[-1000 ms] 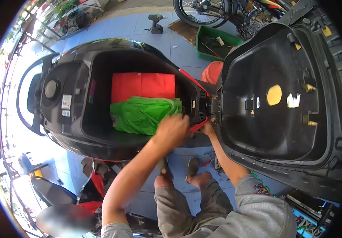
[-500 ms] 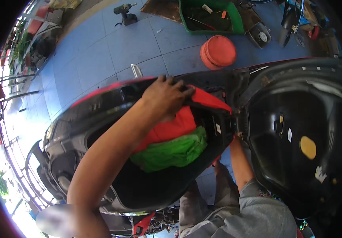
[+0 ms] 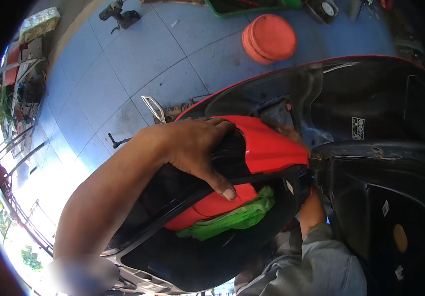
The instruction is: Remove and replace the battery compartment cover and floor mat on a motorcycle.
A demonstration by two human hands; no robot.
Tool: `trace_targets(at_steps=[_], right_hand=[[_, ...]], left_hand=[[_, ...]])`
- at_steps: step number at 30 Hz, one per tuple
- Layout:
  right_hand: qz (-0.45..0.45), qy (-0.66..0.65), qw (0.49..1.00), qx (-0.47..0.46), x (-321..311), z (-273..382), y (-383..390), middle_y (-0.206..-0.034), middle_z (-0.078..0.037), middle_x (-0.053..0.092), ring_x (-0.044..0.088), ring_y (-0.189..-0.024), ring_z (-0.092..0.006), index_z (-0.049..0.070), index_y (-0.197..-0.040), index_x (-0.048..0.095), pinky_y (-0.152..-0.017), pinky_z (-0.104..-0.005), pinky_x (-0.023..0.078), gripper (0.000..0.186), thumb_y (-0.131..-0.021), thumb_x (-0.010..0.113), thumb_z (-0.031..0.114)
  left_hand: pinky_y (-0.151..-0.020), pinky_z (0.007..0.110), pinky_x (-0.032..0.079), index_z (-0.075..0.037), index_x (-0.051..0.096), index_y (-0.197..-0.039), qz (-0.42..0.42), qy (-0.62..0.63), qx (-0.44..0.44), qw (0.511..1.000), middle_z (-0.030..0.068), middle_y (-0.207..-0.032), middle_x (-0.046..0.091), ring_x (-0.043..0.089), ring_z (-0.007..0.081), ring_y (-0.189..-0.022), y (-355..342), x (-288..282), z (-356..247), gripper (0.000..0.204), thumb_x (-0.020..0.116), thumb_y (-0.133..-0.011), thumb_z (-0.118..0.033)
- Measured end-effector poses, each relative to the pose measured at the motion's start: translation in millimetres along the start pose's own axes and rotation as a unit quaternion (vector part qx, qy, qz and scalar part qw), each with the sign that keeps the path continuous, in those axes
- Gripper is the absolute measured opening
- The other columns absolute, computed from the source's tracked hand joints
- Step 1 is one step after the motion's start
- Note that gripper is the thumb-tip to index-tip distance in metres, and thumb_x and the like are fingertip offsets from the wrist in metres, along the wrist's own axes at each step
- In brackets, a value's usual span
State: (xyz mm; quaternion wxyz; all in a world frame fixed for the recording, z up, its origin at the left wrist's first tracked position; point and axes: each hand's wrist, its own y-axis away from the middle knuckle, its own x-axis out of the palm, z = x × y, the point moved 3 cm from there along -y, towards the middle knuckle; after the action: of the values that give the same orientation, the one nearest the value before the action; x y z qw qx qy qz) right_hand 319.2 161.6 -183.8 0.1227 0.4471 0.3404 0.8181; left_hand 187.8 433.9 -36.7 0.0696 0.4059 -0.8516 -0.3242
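Observation:
A scooter's open storage box (image 3: 173, 264) lies in front of me, holding a red cloth-like bundle (image 3: 207, 207) and a crumpled green plastic bag (image 3: 237, 219). My left hand (image 3: 200, 145) grips the far side panel (image 3: 173, 185) of the scooter, fingers over its outer side and thumb on the side toward the box. A shiny red tail panel (image 3: 274, 148) is just right of it. My right forearm passes behind the tail end; part of my right hand (image 3: 287, 130) shows with fingers curled at the red panel's far edge. Its palm is hidden.
The raised seat's black underside (image 3: 365, 197) is at the right, beneath a large red-edged black panel (image 3: 370, 98). Across the tiled floor are an orange-red bucket (image 3: 270, 39), a cordless drill (image 3: 118, 17) and a green tray (image 3: 237, 9). A metal handle (image 3: 153, 108) sticks out beyond the scooter.
My view has shifted over the scooter. My left hand has turned, its thumb now visible on the side panel. My right hand's fingers now show beyond the red tail panel, which is more exposed.

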Motion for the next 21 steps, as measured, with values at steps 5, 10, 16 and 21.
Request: trace_targets(at_steps=[5, 10, 16, 21], right_hand=[[-0.032, 0.066, 0.995, -0.062, 11.7, 2.8, -2.9, -0.127, -0.012, 0.059, 0.06, -0.113, -0.0185, 0.005, -0.144, 0.04, -0.099, -0.0323, 0.047, 0.046, -0.101, 0.044, 0.021], [-0.048, 0.037, 0.997, -0.057, 12.8, 5.0, 1.9, -0.133, -0.013, 0.055, 0.056, -0.118, -0.0191, 0.002, -0.145, 0.037, -0.102, -0.0317, 0.044, 0.049, -0.101, 0.044, 0.02], [-0.078, 0.07, 0.992, -0.073, 14.5, 6.5, 2.0, -0.133, -0.015, 0.055, 0.053, -0.122, -0.0215, 0.0, -0.144, 0.038, -0.107, -0.0343, 0.039, 0.052, -0.096, 0.049, 0.02], [-0.084, 0.084, 0.99, -0.079, 5.2, -2.1, -0.7, -0.135, -0.016, 0.053, 0.052, -0.123, -0.0232, -0.002, -0.142, 0.039, -0.106, -0.0338, 0.039, 0.059, -0.093, 0.054, 0.025]], left_hand=[[-0.108, 0.042, 0.037, 0.005, 0.04, -0.136, -0.006, 0.055, 0.014, 0.998, 0.023, -0.135, 0.047, 0.047, 0.0365, -0.127, -18.1, -3.7, 13.4, 0.116, 0.089, -0.051, -0.056], [-0.104, 0.039, 0.042, 0.005, 0.052, -0.128, 0.008, 0.088, 0.027, 0.996, 0.0216, -0.128, 0.057, 0.055, 0.0349, -0.118, -31.0, -16.1, 25.5, 0.084, 0.084, -0.068, -0.044], [-0.09, 0.036, 0.05, 0.0, 0.069, -0.108, -0.063, 0.142, 0.046, 0.987, 0.0173, -0.101, 0.07, 0.067, 0.0285, -0.098, -50.7, -19.9, 56.8, 0.027, 0.066, -0.087, -0.017], [-0.079, 0.036, 0.052, -0.003, 0.072, -0.096, -0.086, 0.085, 0.055, 0.991, 0.0118, -0.09, 0.072, 0.069, 0.0259, -0.085, -68.1, -21.3, 56.0, 0.017, 0.068, -0.083, -0.013]])
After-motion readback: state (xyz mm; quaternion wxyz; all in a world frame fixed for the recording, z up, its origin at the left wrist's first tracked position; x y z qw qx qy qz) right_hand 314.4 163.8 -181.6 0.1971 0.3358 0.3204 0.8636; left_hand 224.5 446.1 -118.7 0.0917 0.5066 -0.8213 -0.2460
